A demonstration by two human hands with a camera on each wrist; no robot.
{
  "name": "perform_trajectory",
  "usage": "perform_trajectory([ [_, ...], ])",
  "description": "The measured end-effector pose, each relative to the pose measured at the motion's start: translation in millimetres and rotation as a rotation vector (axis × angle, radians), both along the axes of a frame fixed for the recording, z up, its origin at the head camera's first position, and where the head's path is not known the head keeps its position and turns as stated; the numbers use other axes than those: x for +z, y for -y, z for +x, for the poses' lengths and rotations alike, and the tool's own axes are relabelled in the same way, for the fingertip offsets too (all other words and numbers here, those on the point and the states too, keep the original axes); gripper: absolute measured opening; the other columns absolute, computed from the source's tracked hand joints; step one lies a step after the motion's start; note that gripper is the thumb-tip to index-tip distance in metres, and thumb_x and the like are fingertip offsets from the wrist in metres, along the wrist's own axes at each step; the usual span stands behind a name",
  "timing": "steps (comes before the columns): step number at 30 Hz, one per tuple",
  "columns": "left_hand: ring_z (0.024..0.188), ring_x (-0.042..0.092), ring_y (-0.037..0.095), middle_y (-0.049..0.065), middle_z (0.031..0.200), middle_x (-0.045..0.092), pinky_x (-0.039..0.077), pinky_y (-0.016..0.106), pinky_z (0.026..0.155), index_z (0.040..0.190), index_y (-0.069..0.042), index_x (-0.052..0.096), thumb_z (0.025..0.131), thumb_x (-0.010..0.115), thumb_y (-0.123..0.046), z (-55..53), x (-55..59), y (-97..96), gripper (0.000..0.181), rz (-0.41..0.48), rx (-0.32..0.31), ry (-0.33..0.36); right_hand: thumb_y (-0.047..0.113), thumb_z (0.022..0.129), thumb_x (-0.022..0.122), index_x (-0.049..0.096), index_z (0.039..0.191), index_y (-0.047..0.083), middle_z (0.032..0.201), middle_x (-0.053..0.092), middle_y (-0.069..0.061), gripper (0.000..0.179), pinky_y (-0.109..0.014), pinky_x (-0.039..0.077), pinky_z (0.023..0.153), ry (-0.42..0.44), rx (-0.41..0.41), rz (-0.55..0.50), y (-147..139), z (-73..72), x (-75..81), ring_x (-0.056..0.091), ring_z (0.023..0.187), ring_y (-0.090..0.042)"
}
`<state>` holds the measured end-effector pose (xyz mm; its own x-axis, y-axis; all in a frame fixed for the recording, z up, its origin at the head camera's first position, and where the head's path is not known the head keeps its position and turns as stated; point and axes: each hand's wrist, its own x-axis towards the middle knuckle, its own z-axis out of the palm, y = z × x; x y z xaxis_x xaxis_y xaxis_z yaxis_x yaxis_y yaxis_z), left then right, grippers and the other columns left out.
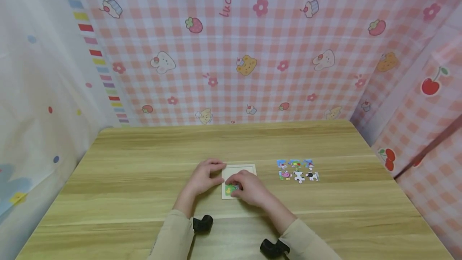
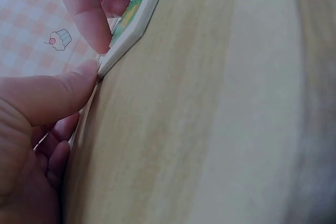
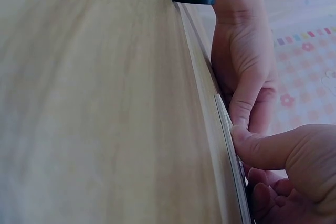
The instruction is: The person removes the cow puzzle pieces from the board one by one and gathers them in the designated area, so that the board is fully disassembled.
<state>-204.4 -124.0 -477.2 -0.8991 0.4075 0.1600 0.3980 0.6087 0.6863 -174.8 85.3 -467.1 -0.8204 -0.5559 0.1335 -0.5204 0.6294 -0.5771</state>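
Observation:
A small square puzzle tray (image 1: pixel 238 169) with a pale raised rim lies flat on the table. Green picture pieces (image 1: pixel 229 189) show in its lower left corner, one with a yellow duck. My right hand (image 1: pixel 249 187) bends over the tray, thumb and index finger curled about a puzzle piece there; the palm and fingers hide much of it. Along the tray's left edge rests my left hand (image 1: pixel 203 176), with its thumb touching the rim, also seen at the tray's edge (image 2: pixel 119 45) in the left wrist view. Its other fingers reach toward the upper left corner.
Several loose jigsaw pieces (image 1: pixel 298 176) lie in two rows right of the tray, some touching or close together. The wooden table (image 1: pixel 144 163) meets a pink checked cloth (image 1: pixel 216 51) at the back. Black wrist mounts (image 1: pixel 203 224) sit at both sleeves.

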Motion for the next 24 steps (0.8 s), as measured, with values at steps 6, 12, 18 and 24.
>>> perform_trajectory([
  [6, 0.126, 0.049, 0.035, 0.012, 0.132, 0.06, 0.035, 0.052, 0.109, 0.128, -0.003, 0.067, 0.086, 0.078, -0.009, 0.7, 0.3, -0.6, 0.044, 0.016, 0.015, 0.02, 0.009, 0.082, 0.08, 0.071, 0.108, 0.011, 0.088, 0.054, 0.002, 0.028, -0.029, 0.042, 0.069, 0.011, -0.01, -0.014, 0.3, 1.3, 0.1, 0.048, 0.077, -0.012],
  [12, 0.124, 0.05, 0.036, 0.013, 0.131, 0.06, 0.036, 0.053, 0.108, 0.126, -0.002, 0.067, 0.086, 0.078, -0.009, 0.7, 0.2, -0.3, 0.043, 0.009, 0.01, -0.001, 0.009, 0.082, 0.08, 0.069, 0.11, 0.01, 0.088, 0.052, 0.002, 0.03, -0.029, 0.041, 0.069, 0.028, -0.029, -0.029, 0.6, 2.6, 0.3, 0.048, 0.078, -0.012],
  [18, 0.123, 0.051, 0.036, 0.014, 0.13, 0.06, 0.036, 0.053, 0.107, 0.126, -0.002, 0.067, 0.086, 0.077, -0.01, 1.4, 1.7, -0.2, 0.042, -0.01, 0.003, -0.019, 0.008, 0.082, 0.08, 0.069, 0.109, 0.01, 0.089, 0.053, 0.001, 0.03, -0.029, 0.043, 0.07, 0.045, -0.038, -0.049, 0.6, 3.2, 0.1, 0.049, 0.078, -0.012],
  [24, 0.123, 0.051, 0.036, 0.014, 0.13, 0.06, 0.036, 0.053, 0.107, 0.126, -0.002, 0.067, 0.086, 0.077, -0.009, 1.3, 1.6, -0.6, 0.042, -0.007, 0.002, -0.026, 0.006, 0.081, 0.08, 0.068, 0.108, 0.009, 0.091, 0.055, 0.002, 0.03, -0.029, 0.044, 0.071, 0.047, -0.031, -0.075, 0.1, 2.5, -0.5, 0.05, 0.078, -0.012],
])
